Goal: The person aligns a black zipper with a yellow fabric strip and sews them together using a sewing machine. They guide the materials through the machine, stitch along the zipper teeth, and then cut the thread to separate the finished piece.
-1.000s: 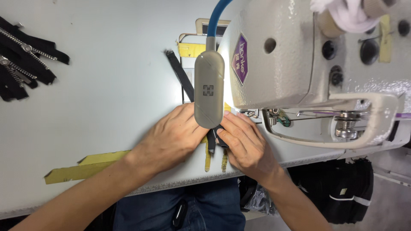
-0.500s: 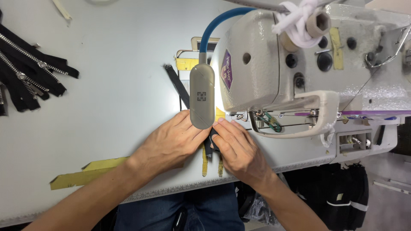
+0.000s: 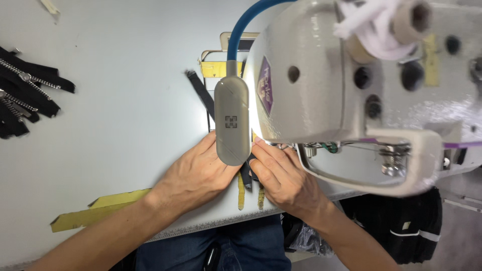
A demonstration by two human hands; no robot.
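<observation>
Head view: we are looking down at 2 hands working at a sewing machine [image 3: 361,90] on a pale tabletop [image 3: 125,125]. We are seeing the left hand [image 3: 198,175] lying flat, fingers together, pressing down on a black zipper strip [image 3: 203,95] that is running under the grey lamp head [image 3: 232,120] toward the needle area. The right hand [image 3: 283,178] is pressing the same strip just beside it, fingertips nearly touching the left ones. 2 yellow tape ends [image 3: 241,193] are sticking out between the hands. A yellow strip [image 3: 95,211] is lying near the left forearm. Black zippers [image 3: 25,95] are piling at far left, well apart.
</observation>
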